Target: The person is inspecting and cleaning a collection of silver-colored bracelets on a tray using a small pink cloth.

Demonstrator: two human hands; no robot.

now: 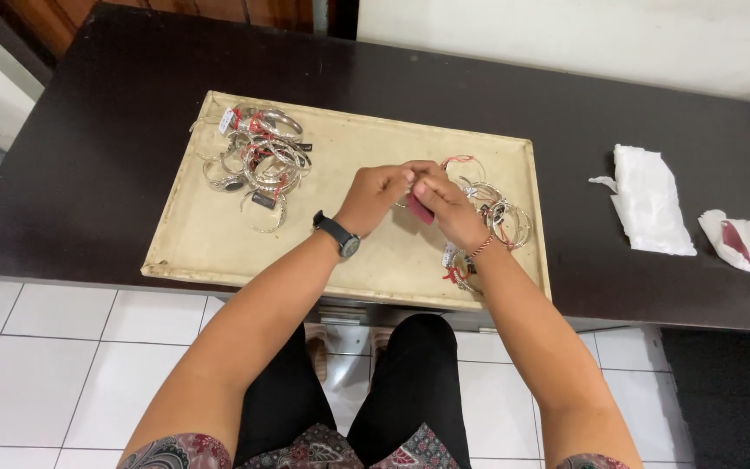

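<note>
Both hands meet over the middle of a beige tray (pixel 210 239) on a dark table. My left hand (pixel 373 195), with a black watch on its wrist, pinches a thin silver bangle at the fingertips. My right hand (pixel 446 208), with a red thread bracelet on its wrist, holds a small dark red cloth (pixel 419 209) against the same bangle. A pile of silver bangles with red tags (pixel 258 156) lies at the tray's far left. A smaller group of bangles (pixel 496 217) lies on the tray just right of my right hand.
The dark table (pixel 115 130) carries a crumpled white tissue (pixel 648 200) to the right of the tray and a smaller white paper with a dark red patch (pixel 735 241) beyond it. White floor tiles show below the table's near edge.
</note>
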